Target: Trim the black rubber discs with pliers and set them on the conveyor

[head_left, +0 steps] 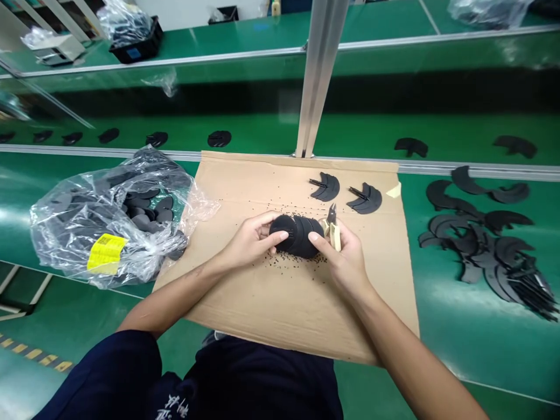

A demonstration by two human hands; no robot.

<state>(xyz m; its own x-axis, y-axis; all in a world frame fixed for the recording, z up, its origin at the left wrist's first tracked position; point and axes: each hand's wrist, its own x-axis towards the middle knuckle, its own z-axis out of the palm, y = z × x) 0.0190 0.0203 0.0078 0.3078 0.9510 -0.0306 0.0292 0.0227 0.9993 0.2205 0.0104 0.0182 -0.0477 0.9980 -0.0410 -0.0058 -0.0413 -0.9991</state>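
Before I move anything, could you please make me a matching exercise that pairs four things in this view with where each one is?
Things
1. Pliers
2. Yellow label
3. Clear plastic bag
4. Loose pile of black parts

Places
A. Overlapping the left edge of the cardboard
B. To the right of the cardboard
C. Held in the right hand
D. On the bag

Pairs: 1-C, 2-D, 3-A, 4-B

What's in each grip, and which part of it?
The left grip has the left end of the overlapping black pieces; the right grip has their right end, plus the cutters by their pale handles.
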